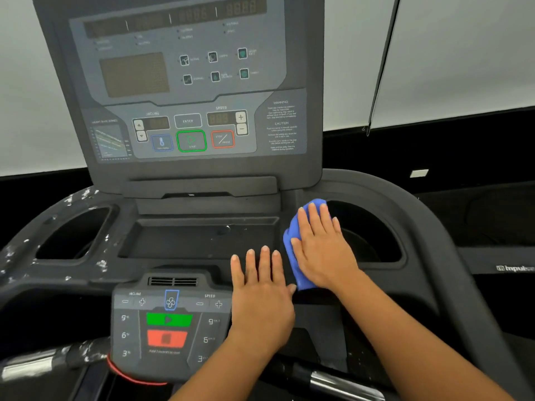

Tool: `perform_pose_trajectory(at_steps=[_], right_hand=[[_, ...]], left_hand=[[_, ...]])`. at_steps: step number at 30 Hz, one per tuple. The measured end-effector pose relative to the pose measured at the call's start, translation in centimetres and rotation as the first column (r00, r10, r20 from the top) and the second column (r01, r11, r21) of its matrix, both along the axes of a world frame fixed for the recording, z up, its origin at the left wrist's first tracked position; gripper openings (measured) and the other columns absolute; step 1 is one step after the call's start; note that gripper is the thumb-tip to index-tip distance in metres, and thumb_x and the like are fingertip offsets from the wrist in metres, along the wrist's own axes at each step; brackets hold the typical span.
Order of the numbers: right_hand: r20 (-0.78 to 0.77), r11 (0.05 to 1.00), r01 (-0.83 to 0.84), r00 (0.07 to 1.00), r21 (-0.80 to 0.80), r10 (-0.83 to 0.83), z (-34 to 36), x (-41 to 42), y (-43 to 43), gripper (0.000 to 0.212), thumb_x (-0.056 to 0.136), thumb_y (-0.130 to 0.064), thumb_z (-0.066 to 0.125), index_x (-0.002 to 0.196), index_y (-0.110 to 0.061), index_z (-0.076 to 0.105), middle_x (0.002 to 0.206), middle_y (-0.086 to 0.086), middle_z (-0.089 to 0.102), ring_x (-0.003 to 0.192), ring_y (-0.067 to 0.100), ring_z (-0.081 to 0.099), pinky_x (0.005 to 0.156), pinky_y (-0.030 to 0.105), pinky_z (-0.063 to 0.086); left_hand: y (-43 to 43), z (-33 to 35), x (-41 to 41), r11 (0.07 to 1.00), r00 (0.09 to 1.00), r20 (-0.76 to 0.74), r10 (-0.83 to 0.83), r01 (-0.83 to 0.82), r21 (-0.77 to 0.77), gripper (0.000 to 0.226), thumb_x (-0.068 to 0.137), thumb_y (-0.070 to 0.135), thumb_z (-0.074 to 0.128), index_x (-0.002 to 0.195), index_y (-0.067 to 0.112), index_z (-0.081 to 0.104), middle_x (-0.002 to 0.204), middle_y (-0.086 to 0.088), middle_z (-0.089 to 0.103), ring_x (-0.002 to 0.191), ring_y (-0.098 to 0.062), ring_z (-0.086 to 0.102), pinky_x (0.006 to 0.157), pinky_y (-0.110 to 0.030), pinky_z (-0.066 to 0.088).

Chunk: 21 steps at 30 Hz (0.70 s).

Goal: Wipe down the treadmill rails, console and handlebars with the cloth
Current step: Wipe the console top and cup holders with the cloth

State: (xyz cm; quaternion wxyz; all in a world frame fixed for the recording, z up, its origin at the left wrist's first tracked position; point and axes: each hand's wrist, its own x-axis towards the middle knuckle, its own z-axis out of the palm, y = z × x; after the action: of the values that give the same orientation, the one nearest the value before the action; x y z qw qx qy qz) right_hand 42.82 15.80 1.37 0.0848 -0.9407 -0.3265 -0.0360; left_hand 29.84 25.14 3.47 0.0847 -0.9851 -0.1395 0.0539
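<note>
The dark grey treadmill console [185, 82] fills the view, with an upright display panel and a shelf below it. A folded blue cloth [292, 241] lies on the shelf between the centre tray [199, 238] and the right cup holder [373, 235]. My right hand [321, 244] presses flat on the cloth with straight fingers. My left hand [260, 290] rests flat on the shelf just left of the cloth, beside the lower keypad [168, 322]. A chrome handlebar [31, 363] shows at lower left, another handlebar [344, 383] at lower right.
White specks cover the shelf around the left cup holder [75, 233]. The curved right arm of the console [428, 227] runs down the right side. A pale wall [463, 53] stands behind, with a thin dark pole [382, 65] leaning against it.
</note>
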Motion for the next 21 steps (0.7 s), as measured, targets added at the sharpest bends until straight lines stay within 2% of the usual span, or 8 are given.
perform_pose_trajectory(at_steps=[3, 6, 9, 12, 15, 17, 19, 21], right_hand=[[-0.004, 0.998, -0.039, 0.999, -0.044, 0.039, 0.5, 0.6, 0.9, 0.079, 0.086, -0.050, -0.010, 0.150, -0.006, 0.001, 0.158, 0.018, 0.004, 0.146, 0.034, -0.001, 0.116, 0.046, 0.003], [0.077, 0.989, -0.144, 0.986, -0.028, 0.145, -0.1, -1.6, -1.5, 0.067, 0.096, -0.049, 0.010, 0.147, -0.006, 0.018, 0.154, 0.018, 0.024, 0.143, 0.032, 0.020, 0.114, 0.049, 0.017], [0.134, 0.983, -0.180, 0.974, -0.046, 0.184, -1.1, -3.0, -3.9, 0.063, 0.098, -0.047, 0.021, 0.143, -0.005, 0.035, 0.148, 0.015, 0.038, 0.138, 0.030, 0.032, 0.112, 0.052, 0.027], [0.089, 1.000, -0.004, 0.996, -0.019, 0.005, -0.3, -2.5, -1.6, 0.073, 0.095, -0.052, 0.011, 0.144, -0.001, 0.031, 0.150, 0.020, 0.031, 0.141, 0.035, 0.025, 0.112, 0.052, 0.016], [-0.001, 0.997, 0.071, 0.998, -0.006, -0.071, 0.6, -2.4, 2.1, 0.082, 0.088, -0.055, 0.000, 0.148, -0.001, 0.012, 0.154, 0.025, 0.010, 0.144, 0.040, 0.006, 0.114, 0.048, 0.000], [0.062, 0.999, -0.052, 0.997, -0.008, 0.052, 0.6, -3.4, 2.2, 0.073, 0.092, -0.050, 0.013, 0.147, -0.003, 0.021, 0.152, 0.026, 0.019, 0.142, 0.040, 0.014, 0.114, 0.049, 0.012], [0.103, 0.960, -0.279, 0.955, -0.013, 0.279, 0.0, -4.4, 0.1, 0.065, 0.094, -0.045, 0.027, 0.146, -0.007, 0.027, 0.152, 0.022, 0.026, 0.142, 0.036, 0.020, 0.112, 0.051, 0.022], [0.093, 0.918, -0.393, 0.914, -0.049, 0.396, -0.4, -4.2, -2.3, 0.064, 0.096, -0.049, 0.027, 0.148, -0.012, 0.022, 0.154, 0.017, 0.023, 0.143, 0.032, 0.021, 0.111, 0.053, 0.023]], left_hand=[[0.6, 0.6, -0.3, 1.000, 0.999, -0.036, -0.018, 0.019, 0.012, 0.066, 0.084, 0.050, -0.015, 0.141, 0.018, -0.023, 0.158, -0.005, -0.013, 0.146, -0.032, -0.008, 0.103, -0.061, -0.022], [1.7, 1.1, -1.0, 0.997, 0.994, -0.079, -0.077, 0.077, 0.004, 0.064, 0.097, 0.054, 0.009, 0.148, 0.025, -0.015, 0.158, 0.000, -0.015, 0.145, -0.031, -0.010, 0.107, -0.058, -0.018], [3.2, 1.7, -1.7, 0.998, 0.996, -0.074, -0.048, 0.045, -0.047, 0.067, 0.090, 0.056, 0.012, 0.148, 0.024, 0.025, 0.154, -0.012, 0.024, 0.142, -0.039, 0.018, 0.110, -0.057, 0.004], [4.1, 1.2, -2.1, 0.994, 0.998, -0.016, -0.064, 0.062, -0.087, 0.064, 0.095, 0.055, 0.020, 0.134, 0.016, 0.052, 0.137, -0.017, 0.051, 0.130, -0.042, 0.041, 0.102, -0.054, 0.021], [4.3, 0.9, -2.1, 0.992, 0.999, 0.016, -0.048, 0.050, -0.117, 0.072, 0.098, 0.052, 0.008, 0.134, 0.006, 0.051, 0.137, -0.020, 0.050, 0.131, -0.041, 0.041, 0.103, -0.051, 0.020], [4.1, 1.4, -2.0, 0.988, 0.999, 0.046, -0.012, 0.019, -0.151, 0.080, 0.097, 0.053, 0.000, 0.138, 0.000, 0.043, 0.143, -0.021, 0.043, 0.136, -0.038, 0.032, 0.110, -0.048, 0.015], [4.0, 1.5, -1.9, 0.989, 0.997, 0.071, -0.024, 0.034, -0.143, 0.099, 0.082, 0.061, -0.027, 0.148, 0.003, 0.017, 0.156, -0.018, 0.014, 0.145, -0.034, 0.004, 0.118, -0.042, -0.006], [4.1, 1.4, -2.1, 0.990, 0.998, 0.063, -0.024, 0.033, -0.140, 0.109, 0.066, 0.062, -0.041, 0.150, 0.009, 0.000, 0.158, -0.012, -0.005, 0.145, -0.029, -0.014, 0.113, -0.039, -0.016]])
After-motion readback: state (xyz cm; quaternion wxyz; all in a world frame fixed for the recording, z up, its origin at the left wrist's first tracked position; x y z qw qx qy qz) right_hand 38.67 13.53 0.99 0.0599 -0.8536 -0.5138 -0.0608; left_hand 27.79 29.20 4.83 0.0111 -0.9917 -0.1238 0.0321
